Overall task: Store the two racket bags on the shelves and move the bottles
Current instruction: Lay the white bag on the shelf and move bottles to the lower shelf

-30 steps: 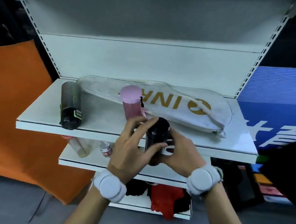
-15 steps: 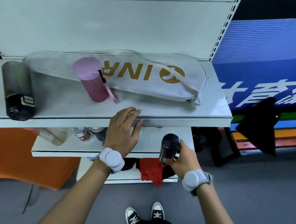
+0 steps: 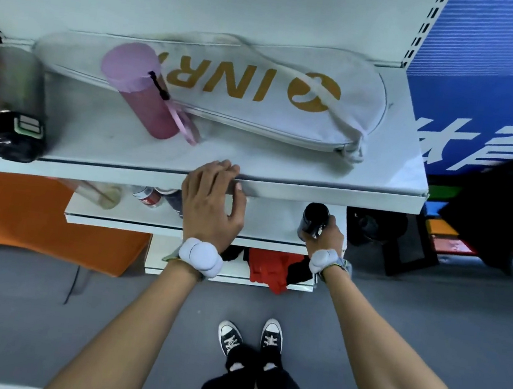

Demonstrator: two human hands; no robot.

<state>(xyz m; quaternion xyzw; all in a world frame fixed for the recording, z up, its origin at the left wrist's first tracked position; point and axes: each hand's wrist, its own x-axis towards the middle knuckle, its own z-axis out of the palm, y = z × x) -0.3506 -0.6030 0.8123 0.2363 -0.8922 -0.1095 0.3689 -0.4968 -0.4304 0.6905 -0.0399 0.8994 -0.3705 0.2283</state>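
Observation:
A white racket bag [image 3: 261,97] with gold lettering lies along the back of the upper shelf [image 3: 313,195]. In front of it stand a pink bottle [image 3: 142,88] and, at the left, a grey and black bottle [image 3: 16,104]. My right hand [image 3: 325,232] grips a black bottle [image 3: 313,216] and holds it upright on the right end of the middle shelf [image 3: 264,224]. My left hand [image 3: 212,201] grips the front edge of the upper shelf. Several clear and labelled bottles [image 3: 147,196] lie further left on the middle shelf.
Red and black cloth [image 3: 268,269] lies on the lowest shelf. An orange panel [image 3: 34,214] stands to the left of the shelves, a blue banner [image 3: 488,110] and a black stand [image 3: 405,243] to the right. My shoes [image 3: 250,334] are on the grey floor.
My right hand has lowered the black bottle from in front of the upper shelf down to the middle shelf. My left hand let go of it and settled on the upper shelf's edge.

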